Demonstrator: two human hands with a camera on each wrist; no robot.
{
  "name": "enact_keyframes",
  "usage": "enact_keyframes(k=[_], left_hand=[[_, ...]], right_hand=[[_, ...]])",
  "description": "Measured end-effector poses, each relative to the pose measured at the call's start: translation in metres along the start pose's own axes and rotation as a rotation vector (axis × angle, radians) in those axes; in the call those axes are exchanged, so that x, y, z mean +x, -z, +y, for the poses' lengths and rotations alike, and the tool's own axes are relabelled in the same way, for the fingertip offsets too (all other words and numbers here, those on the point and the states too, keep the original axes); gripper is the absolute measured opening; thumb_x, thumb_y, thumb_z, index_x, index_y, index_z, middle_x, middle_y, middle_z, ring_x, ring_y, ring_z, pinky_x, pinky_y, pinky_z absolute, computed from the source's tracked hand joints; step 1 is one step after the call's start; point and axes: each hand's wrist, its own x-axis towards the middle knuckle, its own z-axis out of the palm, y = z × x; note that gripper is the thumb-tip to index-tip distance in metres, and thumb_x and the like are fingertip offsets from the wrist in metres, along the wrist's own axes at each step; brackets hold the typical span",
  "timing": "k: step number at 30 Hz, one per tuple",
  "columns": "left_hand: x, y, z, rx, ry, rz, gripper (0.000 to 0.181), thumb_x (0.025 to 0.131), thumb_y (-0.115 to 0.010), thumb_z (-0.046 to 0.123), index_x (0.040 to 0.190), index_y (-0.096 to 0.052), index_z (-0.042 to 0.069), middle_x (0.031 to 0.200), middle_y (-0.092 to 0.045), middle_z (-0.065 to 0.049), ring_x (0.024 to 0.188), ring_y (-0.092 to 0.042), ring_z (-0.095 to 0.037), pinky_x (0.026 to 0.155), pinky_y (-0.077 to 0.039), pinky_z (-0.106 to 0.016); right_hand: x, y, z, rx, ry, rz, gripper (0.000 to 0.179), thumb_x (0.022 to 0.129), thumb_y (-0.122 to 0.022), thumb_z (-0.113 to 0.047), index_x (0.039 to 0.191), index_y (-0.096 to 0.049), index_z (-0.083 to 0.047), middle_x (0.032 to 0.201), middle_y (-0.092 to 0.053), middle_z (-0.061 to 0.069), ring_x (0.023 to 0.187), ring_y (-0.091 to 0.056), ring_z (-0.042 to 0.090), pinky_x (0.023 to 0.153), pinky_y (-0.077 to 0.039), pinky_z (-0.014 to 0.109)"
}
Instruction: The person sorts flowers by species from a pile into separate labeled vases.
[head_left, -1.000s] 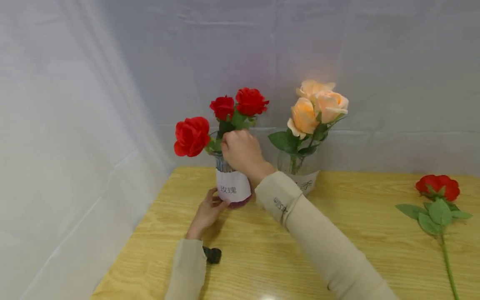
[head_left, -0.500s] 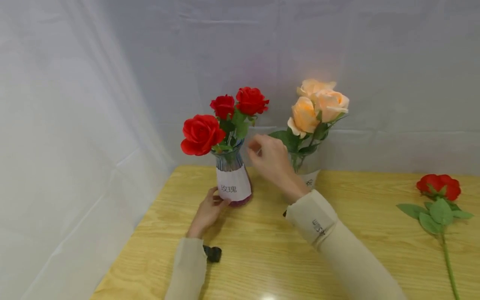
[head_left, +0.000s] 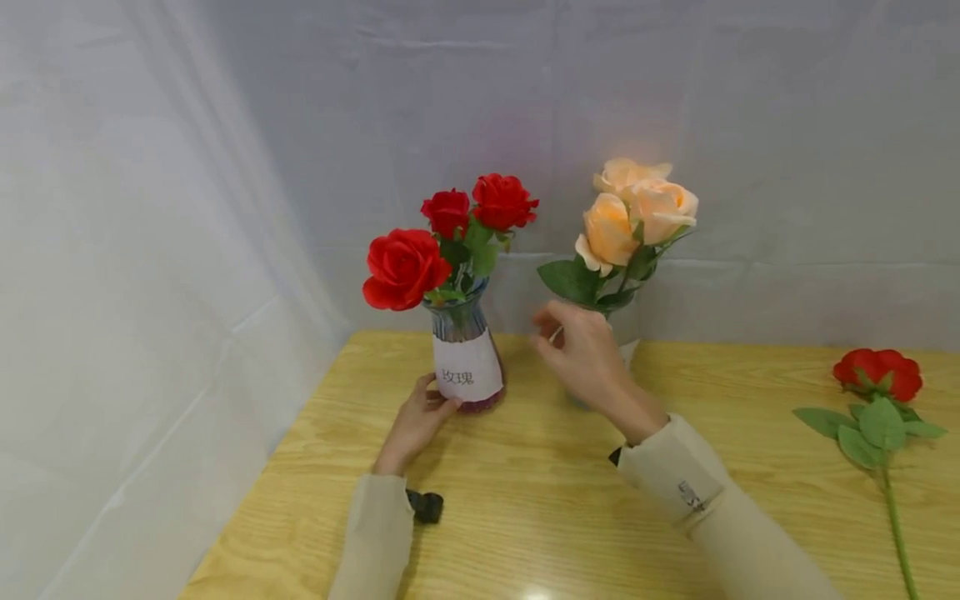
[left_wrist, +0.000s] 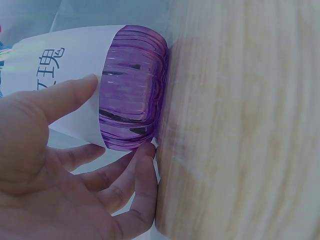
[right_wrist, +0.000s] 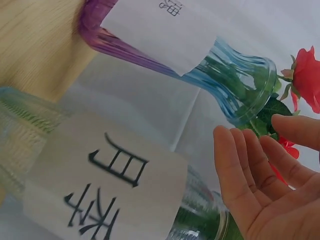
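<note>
A glass vase (head_left: 461, 325) with a purple base and bluish neck holds three red roses (head_left: 406, 269) and wears a white paper label with handwritten characters. My left hand (head_left: 416, 425) grips it low down. In the left wrist view the thumb (left_wrist: 72, 97) lies against the label and the other fingers curl around the underside near the purple base (left_wrist: 132, 90). My right hand (head_left: 581, 350) hovers in front of a second, clear labelled vase (right_wrist: 105, 175) with peach roses (head_left: 609, 233). That hand holds nothing, its fingers loosely bent.
A single red rose (head_left: 876, 375) with leaves and a long green stem lies at the right of the wooden table (head_left: 517, 517). Behind the vases hangs a pale cloth backdrop (head_left: 465, 100), which continues along the left side (head_left: 135, 292).
My right hand has let go of the red roses and withdrawn right and toward me. The front red rose has swung slightly right. The left hand stays at the vase base.
</note>
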Motion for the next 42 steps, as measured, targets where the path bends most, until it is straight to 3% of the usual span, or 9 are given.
enact_keyframes(k=[10, 20, 35, 38, 42], left_hand=[[-0.001, 0.000, 0.002, 0.003, 0.006, -0.009, 0.066, 0.100, -0.064, 0.019, 0.150, -0.032, -0.009, 0.132, -0.054, -0.035, 0.124, -0.055, -0.048, 0.102, -0.045, -0.055], [0.000, 0.000, 0.001, -0.004, 0.012, -0.008, 0.065, 0.101, -0.063, 0.018, 0.150, -0.032, -0.009, 0.133, -0.054, -0.035, 0.124, -0.054, -0.048, 0.103, -0.045, -0.055], [0.000, -0.001, 0.000, 0.009, 0.026, -0.003, 0.065, 0.101, -0.064, 0.019, 0.150, -0.033, -0.009, 0.133, -0.054, -0.034, 0.124, -0.055, -0.047, 0.102, -0.046, -0.055], [-0.001, 0.000, 0.001, 0.004, 0.016, -0.001, 0.065, 0.100, -0.064, 0.019, 0.150, -0.033, -0.009, 0.132, -0.055, -0.034, 0.123, -0.056, -0.046, 0.101, -0.046, -0.055], [-0.001, 0.000, 0.000, -0.009, 0.007, 0.002, 0.066, 0.100, -0.064, 0.020, 0.150, -0.033, -0.009, 0.132, -0.055, -0.033, 0.122, -0.056, -0.046, 0.101, -0.046, -0.055]], right_hand=[[-0.026, 0.017, 0.022, -0.046, -0.023, -0.024, 0.011, 0.086, -0.072, 0.004, 0.097, -0.072, 0.003, 0.079, -0.070, 0.010, 0.067, -0.065, 0.025, 0.062, -0.056, 0.042], [-0.050, 0.045, 0.042, -0.053, -0.131, -0.092, 0.015, 0.089, -0.072, 0.002, 0.104, -0.070, 0.005, 0.086, -0.069, 0.011, 0.075, -0.065, 0.027, 0.067, -0.056, 0.044], [-0.086, 0.087, 0.066, -0.234, -0.208, -0.070, 0.020, 0.090, -0.073, 0.000, 0.107, -0.067, 0.008, 0.086, -0.069, 0.016, 0.076, -0.068, 0.035, 0.066, -0.056, 0.052], [-0.094, 0.095, 0.075, -0.244, -0.206, -0.047, 0.019, 0.089, -0.074, 0.000, 0.105, -0.067, 0.007, 0.084, -0.069, 0.015, 0.073, -0.068, 0.035, 0.062, -0.056, 0.049], [-0.106, 0.105, 0.087, -0.218, -0.226, -0.044, 0.018, 0.089, -0.073, 0.002, 0.105, -0.066, 0.008, 0.082, -0.068, 0.012, 0.068, -0.067, 0.030, 0.053, -0.053, 0.036]])
